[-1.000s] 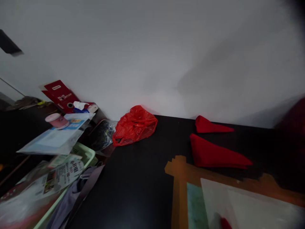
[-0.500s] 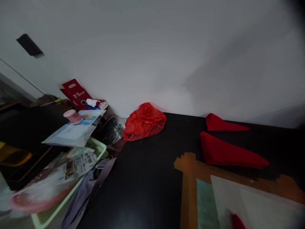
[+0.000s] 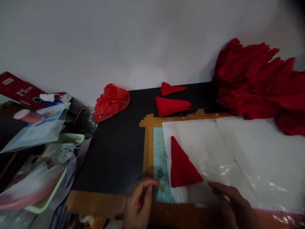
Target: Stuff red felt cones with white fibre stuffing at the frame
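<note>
A left hand (image 3: 140, 201) and right hand (image 3: 234, 201), both empty with fingers loosely parted, flanked a red cloth (image 3: 183, 168) on a white sheet (image 3: 264, 156). The step appeared to be positioning it; adjusting further seemed to call for pinching its near corners.

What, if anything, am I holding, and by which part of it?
Nothing visibly: the left grip and right grip look empty. The red triangular fabric piece lies between them on the glossy white sheet, touched by neither.
</note>
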{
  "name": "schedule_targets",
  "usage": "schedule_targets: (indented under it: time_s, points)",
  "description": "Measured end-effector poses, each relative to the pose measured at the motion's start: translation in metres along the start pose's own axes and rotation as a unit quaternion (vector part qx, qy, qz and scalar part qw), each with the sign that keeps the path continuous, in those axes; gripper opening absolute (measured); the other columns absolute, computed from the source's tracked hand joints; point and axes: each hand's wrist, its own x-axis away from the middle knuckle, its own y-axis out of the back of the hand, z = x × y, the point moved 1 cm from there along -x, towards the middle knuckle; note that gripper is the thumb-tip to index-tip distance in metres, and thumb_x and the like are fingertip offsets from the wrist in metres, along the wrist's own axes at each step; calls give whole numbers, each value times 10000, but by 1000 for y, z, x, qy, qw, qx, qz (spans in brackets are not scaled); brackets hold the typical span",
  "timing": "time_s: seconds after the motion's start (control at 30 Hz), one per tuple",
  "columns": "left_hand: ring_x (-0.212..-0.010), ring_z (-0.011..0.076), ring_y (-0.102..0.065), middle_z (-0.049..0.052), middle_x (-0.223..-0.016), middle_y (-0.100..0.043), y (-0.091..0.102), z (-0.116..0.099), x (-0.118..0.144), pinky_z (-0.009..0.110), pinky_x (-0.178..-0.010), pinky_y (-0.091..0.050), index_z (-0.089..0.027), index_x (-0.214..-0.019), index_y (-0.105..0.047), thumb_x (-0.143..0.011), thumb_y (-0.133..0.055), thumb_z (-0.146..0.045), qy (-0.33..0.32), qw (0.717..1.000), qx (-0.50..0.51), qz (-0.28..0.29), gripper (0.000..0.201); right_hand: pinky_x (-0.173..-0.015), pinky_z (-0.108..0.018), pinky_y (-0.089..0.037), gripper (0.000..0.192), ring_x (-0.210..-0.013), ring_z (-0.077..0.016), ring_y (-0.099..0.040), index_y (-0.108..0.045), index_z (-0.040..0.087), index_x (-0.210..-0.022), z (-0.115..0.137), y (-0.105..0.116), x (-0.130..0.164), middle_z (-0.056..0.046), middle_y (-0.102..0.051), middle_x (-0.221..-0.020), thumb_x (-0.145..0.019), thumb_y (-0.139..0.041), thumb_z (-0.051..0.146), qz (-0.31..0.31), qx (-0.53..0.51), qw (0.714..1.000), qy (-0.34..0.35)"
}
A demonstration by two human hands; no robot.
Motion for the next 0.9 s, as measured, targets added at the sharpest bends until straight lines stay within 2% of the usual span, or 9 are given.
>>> schedule_targets:
  time_s: [0.07,0.17,0.33,0.43,0.53,0.6,0.7,0.83,0.9]
  points:
    - [-822,179,-677,59,-860,-722,-7,-4,4,261,-757,-536,-207,-927,-688,-936,-479,-326,15,1000,0,-6,240,-769,-304,-579,282,-950,-201,-656,-520,266,-1211,5,-1,-3,-60,-643,-1116,-934,-471,245,4,0,1000,2]
    - [-875,183,-676,73,-935,-710,-21,-4,9,277,-791,-542,-194,-1066,-632,-925,-499,-325,25,1000,9,-14,234,-741,-323,-568,322,-897,-201,-636,-495,235,-1245,13,-8,-11,-90,-596,-1151,-929,-492,294,-25,-5,1000,-13]
    - [-974,206,-632,79,-1034,-652,-42,-2,12,352,-901,-505,-205,-1278,-501,-868,-570,-246,-27,996,-89,-9,418,-686,-343,-557,394,-763,-179,-581,-454,204,-1264,15,-18,-27,-101,-548,-1085,-900,-550,321,-39,-22,999,12]
    - [-992,218,-613,86,-1094,-619,-50,-9,3,377,-898,-500,-220,-1325,-454,-869,-571,-251,-57,987,-149,10,472,-724,-335,-564,423,-908,-203,-597,-446,230,-1312,17,-18,-42,-123,-494,-1210,-904,-549,277,-13,3,998,60]
    - [-1066,224,-583,90,-1174,-576,-56,-19,-12,381,-921,-487,-239,-1273,-488,-862,-529,-169,-97,977,-186,33,418,-782,-338,-562,430,-1019,-226,-597,-487,240,-1300,21,-20,-56,-105,-540,-1187,-879,-541,169,62,52,990,118]
    - [-1075,226,-567,78,-1144,-571,-59,-23,-21,382,-927,-478,-237,-1155,-556,-809,-499,-64,-122,967,-217,60,391,-755,-345,-561,376,-937,-229,-625,-577,227,-1148,23,-24,-60,-72,-610,-1042,-808,-544,69,98,107,980,136]
    - [-1011,224,-563,56,-1035,-578,-63,-25,-28,378,-887,-483,-228,-1020,-599,-735,-467,9,-144,951,-255,100,393,-713,-352,-550,327,-835,-237,-637,-609,209,-955,22,-33,-61,-52,-638,-911,-717,-529,-1,105,176,972,116]
    - [-1013,218,-562,62,-1049,-585,-57,-26,-26,374,-899,-471,-225,-1053,-605,-740,-462,3,-150,961,-200,117,413,-693,-327,-529,358,-856,-234,-647,-593,205,-981,19,-35,-59,-62,-650,-953,-714,-469,2,89,151,982,70]
    - [-1002,210,-575,78,-1088,-596,-48,-29,-26,362,-888,-476,-214,-1111,-588,-772,-501,-51,-127,982,-115,85,386,-704,-304,-520,386,-874,-212,-649,-582,215,-991,19,-29,-60,-52,-654,-979,-702,-429,9,70,78,993,53]
